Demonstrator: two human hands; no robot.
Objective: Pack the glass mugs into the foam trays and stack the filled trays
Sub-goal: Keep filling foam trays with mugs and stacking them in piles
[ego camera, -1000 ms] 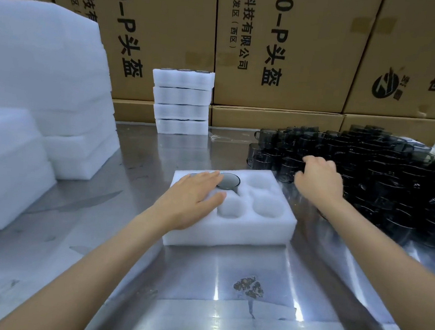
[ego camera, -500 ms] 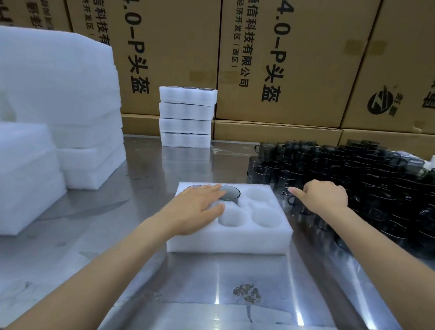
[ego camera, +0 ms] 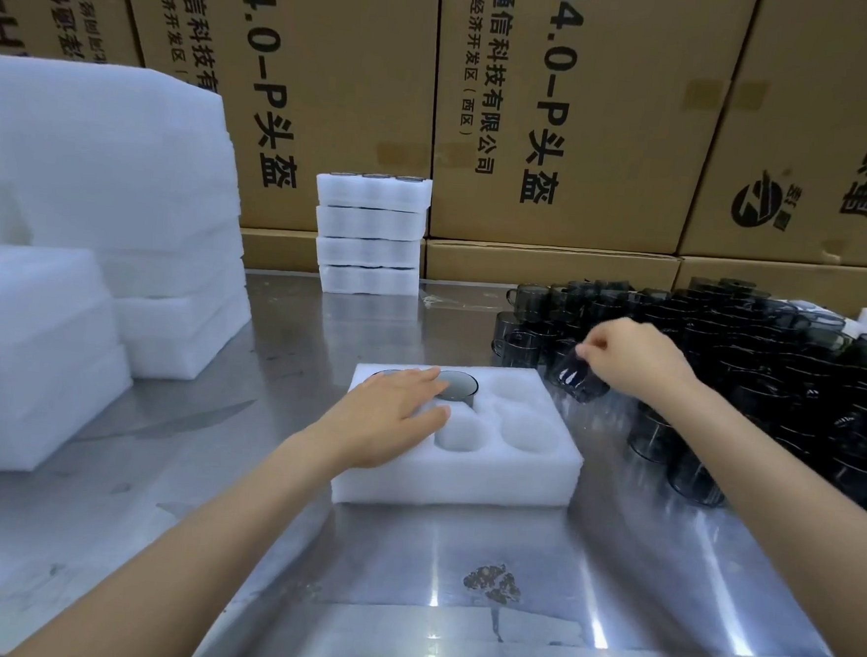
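Pinching a dark mug (ego camera: 579, 377), right hand (ego camera: 629, 362); left hand (ego camera: 389, 417) spread on foam tray (ego camera: 461, 489).

Two bare hands, left hand (ego camera: 387, 412) and right hand (ego camera: 634, 360), one open foam tray (ego camera: 462, 476) with six pockets, four stacked filled trays (ego camera: 371, 234), one mug seated (ego camera: 455, 385), one lifted mug (ego camera: 574, 374), dozens of loose dark glass mugs (ego camera: 777, 373).

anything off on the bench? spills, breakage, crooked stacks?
Nothing broken or spilled. The stack of filled trays at the back sits slightly uneven, its top tray overhanging. A dark blotch marks the steel table in front of the foam tray; I can't tell whether it is a stain or wear.
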